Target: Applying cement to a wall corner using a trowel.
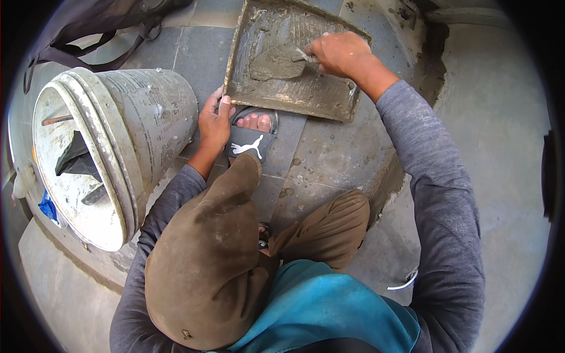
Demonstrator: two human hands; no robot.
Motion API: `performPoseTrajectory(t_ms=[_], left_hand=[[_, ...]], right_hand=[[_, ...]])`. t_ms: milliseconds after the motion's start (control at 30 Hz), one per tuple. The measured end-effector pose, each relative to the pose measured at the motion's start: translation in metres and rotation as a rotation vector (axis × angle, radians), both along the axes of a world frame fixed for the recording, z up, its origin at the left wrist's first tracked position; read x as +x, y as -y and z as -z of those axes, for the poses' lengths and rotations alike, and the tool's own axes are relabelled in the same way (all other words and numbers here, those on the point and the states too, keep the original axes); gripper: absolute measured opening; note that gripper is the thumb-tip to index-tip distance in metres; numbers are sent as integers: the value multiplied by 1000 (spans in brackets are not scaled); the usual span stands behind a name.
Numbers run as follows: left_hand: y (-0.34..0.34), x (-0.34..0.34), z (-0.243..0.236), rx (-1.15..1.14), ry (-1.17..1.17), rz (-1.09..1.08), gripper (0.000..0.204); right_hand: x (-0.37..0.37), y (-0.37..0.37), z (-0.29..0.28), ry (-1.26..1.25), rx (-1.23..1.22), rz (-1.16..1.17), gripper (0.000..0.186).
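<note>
A shallow metal tray (332, 103) smeared with wet grey cement sits at the top centre. My right hand (338, 54) is closed on the light handle of a trowel, whose cement-coated blade (278, 66) lies flat over the tray's middle with a mound of grey paste on it. My left hand (215, 120) grips the tray's near left corner, thumb upward. Just under that edge is my foot in a grey sandal (244, 140), toes showing.
A large white bucket (153, 117) lies on its side at the left, holding some dark pieces. A black bag (70, 32) with straps is at the upper left. A cement-edged step (435, 70) runs down the right. A white wire (403, 284) lies at the lower right.
</note>
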State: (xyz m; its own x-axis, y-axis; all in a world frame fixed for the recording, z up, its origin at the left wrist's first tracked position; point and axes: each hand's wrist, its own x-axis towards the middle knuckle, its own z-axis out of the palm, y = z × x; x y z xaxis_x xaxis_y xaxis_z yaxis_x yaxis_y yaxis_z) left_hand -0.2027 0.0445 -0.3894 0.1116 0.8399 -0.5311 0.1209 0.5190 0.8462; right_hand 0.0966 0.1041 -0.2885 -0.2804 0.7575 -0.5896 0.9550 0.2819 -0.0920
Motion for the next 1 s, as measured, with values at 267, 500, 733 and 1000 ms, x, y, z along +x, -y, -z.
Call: performPoseTrajectory(t_ms=[267, 500, 733, 1000], left_hand=[[0, -9, 1, -20, -15, 7, 40], [-4, -10, 2, 8, -38, 39, 40], [13, 1, 8, 60, -85, -99, 47], [62, -29, 17, -77, -85, 278, 32]], right_hand=[[-34, -25, 14, 97, 14, -193, 19], [-19, -6, 43, -181, -66, 45, 39], [21, 35, 45, -399, -150, 238, 38], [43, 118, 11, -695, 6, 687, 40]])
